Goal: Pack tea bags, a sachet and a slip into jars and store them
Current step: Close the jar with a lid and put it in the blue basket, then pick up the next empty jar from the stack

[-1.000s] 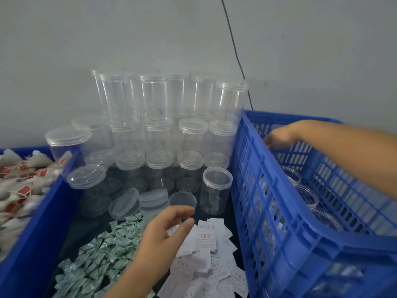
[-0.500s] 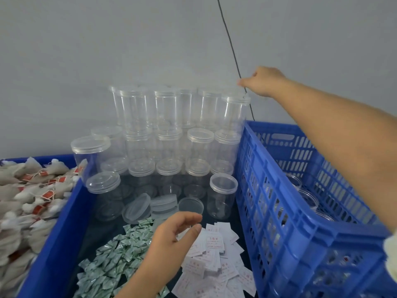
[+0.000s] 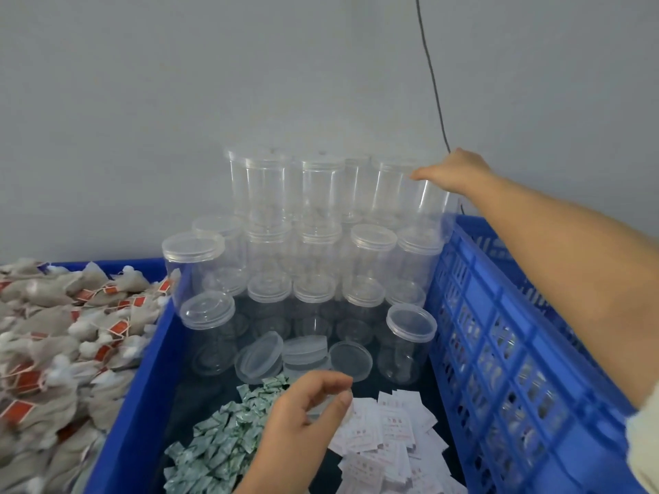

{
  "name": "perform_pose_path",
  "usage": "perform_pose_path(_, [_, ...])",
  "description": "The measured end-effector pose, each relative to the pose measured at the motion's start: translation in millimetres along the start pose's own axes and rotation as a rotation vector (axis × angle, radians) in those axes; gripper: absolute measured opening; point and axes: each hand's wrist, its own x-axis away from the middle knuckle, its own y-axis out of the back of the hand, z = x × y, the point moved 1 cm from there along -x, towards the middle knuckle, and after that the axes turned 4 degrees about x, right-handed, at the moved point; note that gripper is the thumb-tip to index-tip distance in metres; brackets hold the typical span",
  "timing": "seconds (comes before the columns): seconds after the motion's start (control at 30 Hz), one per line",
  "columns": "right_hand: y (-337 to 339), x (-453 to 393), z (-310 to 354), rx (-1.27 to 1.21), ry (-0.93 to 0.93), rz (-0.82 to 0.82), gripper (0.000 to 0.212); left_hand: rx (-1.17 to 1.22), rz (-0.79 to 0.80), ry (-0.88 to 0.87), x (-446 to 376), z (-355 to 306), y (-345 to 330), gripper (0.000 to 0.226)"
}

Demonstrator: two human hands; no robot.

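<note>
Hovering nearest to you, your left hand (image 3: 306,411) hangs over the seam between two piles, its fingers curled toward the thumb; something pale and clear seems to sit between the fingertips, but you cannot tell for sure what it is. Just under that hand on its left lies the heap of small green sachets (image 3: 221,436), and on its right the spread of white printed slips (image 3: 388,433), both on the dark floor between the crates. To your far left, a blue bin (image 3: 142,379) is heaped with tea bags (image 3: 64,326), their red tags showing. On your right stands the blue slatted crate (image 3: 499,351), with jars dimly visible through its wall. Past the piles, loose clear lids (image 3: 285,354) lie flat or tilted in front of an upright lidded jar (image 3: 408,342) beside the crate wall. Behind these rise the stacked clear jars (image 3: 313,244), three tiers against the grey wall. Your right hand (image 3: 454,171) reaches across the crate to the top tier's rightmost jar (image 3: 429,205), fingers curved down over its lid and gripping it at the top. A dark cable (image 3: 433,83) runs down the wall just behind that hand.
</note>
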Motion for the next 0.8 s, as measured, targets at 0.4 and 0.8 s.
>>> perform_pose_path(0.4, [47.9,114.4,55.6,-0.165,0.242,0.19,0.08,-0.196,-0.177,-0.271,16.6,-64.4,4.9,0.027])
perform_pose_path(0.8, [-59.2,283.6,30.3,-0.283,0.062,0.897,0.059,-1.103,-0.254,-0.371,68.2,-67.4,2.0,0.111])
